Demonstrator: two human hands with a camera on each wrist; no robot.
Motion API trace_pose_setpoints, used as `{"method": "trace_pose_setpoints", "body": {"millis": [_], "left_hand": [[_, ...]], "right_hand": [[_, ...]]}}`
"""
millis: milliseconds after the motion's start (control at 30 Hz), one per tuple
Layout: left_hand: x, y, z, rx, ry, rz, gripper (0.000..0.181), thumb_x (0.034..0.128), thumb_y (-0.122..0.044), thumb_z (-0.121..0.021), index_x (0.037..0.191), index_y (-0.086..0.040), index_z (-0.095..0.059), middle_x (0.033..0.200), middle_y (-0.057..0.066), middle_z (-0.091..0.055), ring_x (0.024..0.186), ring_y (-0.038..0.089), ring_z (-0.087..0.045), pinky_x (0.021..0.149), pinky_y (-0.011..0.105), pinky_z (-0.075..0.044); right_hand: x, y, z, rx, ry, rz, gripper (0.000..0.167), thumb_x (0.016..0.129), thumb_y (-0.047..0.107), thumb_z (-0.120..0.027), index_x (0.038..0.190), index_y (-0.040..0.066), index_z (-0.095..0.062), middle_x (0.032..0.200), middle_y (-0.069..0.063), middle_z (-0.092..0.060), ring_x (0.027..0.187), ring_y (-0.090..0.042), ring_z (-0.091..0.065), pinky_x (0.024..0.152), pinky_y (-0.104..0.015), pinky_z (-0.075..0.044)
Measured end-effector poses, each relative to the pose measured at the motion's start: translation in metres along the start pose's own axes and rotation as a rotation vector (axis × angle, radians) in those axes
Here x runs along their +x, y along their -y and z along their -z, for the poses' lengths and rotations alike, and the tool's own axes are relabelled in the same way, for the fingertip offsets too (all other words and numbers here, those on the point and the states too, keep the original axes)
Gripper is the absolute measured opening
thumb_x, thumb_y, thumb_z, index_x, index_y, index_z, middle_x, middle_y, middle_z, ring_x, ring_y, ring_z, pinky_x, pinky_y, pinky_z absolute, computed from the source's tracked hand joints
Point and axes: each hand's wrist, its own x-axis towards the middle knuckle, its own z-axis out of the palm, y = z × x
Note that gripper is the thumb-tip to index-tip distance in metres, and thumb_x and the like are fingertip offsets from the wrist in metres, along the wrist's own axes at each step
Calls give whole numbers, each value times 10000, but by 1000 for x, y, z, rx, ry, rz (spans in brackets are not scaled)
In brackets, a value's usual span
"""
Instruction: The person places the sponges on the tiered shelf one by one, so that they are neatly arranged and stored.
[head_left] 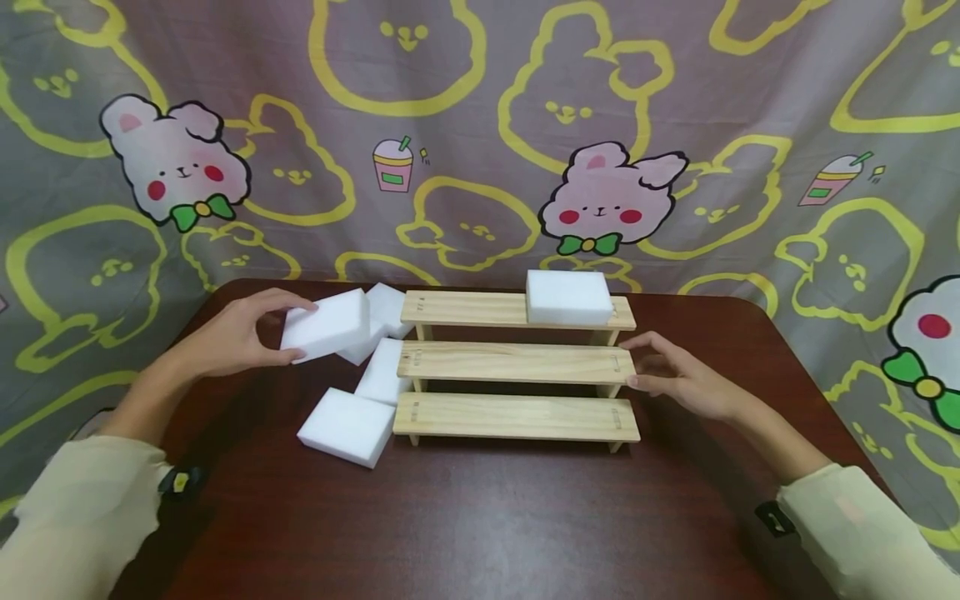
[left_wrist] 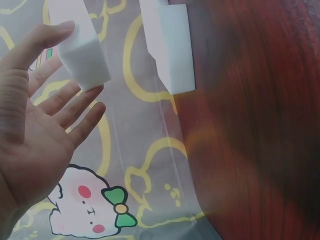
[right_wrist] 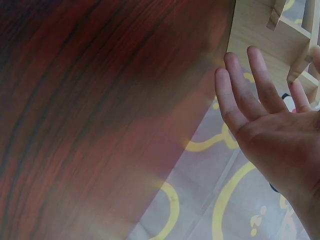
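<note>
My left hand (head_left: 238,333) pinches a white foam block (head_left: 328,323) between thumb and fingers, raised at the left of a wooden three-step rack (head_left: 517,363). The left wrist view shows the thumb of that hand (left_wrist: 45,115) on one face of the held block (left_wrist: 85,55). On the rack's top step, toward its right end, lies another white block (head_left: 570,297). My right hand (head_left: 686,379) has its thumb and index finger at the right end of the middle step; in the right wrist view, the other fingers of this hand (right_wrist: 272,115) extend beside the rack (right_wrist: 267,30).
Several more white blocks lie left of the rack on the dark red table (head_left: 480,517), the nearest block (head_left: 348,427) beside the bottom step and another (head_left: 384,371) against the middle step. A patterned cloth (head_left: 465,142) hangs behind the table.
</note>
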Motion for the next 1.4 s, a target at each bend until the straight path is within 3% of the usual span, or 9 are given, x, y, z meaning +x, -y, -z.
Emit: {"method": "trace_pose_setpoints", "body": {"millis": [433, 800, 1067, 1400], "left_hand": [[7, -11, 1, -13, -9, -12, 626, 730, -116, -918, 1293, -30, -657, 1266, 221, -642, 1048, 354, -601, 864, 584, -531], [15, -21, 1, 0, -13, 7, 609, 782, -185, -884, 1325, -47, -646, 1256, 200, -636, 1000, 303, -577, 762, 413, -498], [23, -35, -1, -27, -3, 38, 619, 816, -185, -861, 1364, -40, -614, 1329, 220, -606, 1070, 344, -559, 852, 508, -499], [37, -47, -6, -63, -17, -7, 598, 840, -195, -846, 1372, -43, -618, 1317, 205, -591, 1063, 320, -533, 832, 479, -474]], "right_hand": [[0, 1, -1, -2, -3, 10, 437, 1017, 152, -649, 1403, 79, -458, 1306, -222, -570, 1123, -341, -627, 869, -462, -536], [1, -1, -2, 7, -2, 13, 441, 1017, 144, -650, 1404, 69, -451, 1303, -228, -562, 1109, -340, -626, 863, -477, -542], [1, -2, -1, 10, -3, 12, 443, 1018, 146, -650, 1406, 74, -449, 1309, -225, -557, 1112, -341, -622, 858, -467, -540], [0, -2, -1, 3, -12, 14, 437, 1016, 144, -651, 1403, 79, -460, 1307, -208, -565, 1113, -337, -621, 843, -441, -545]]}}
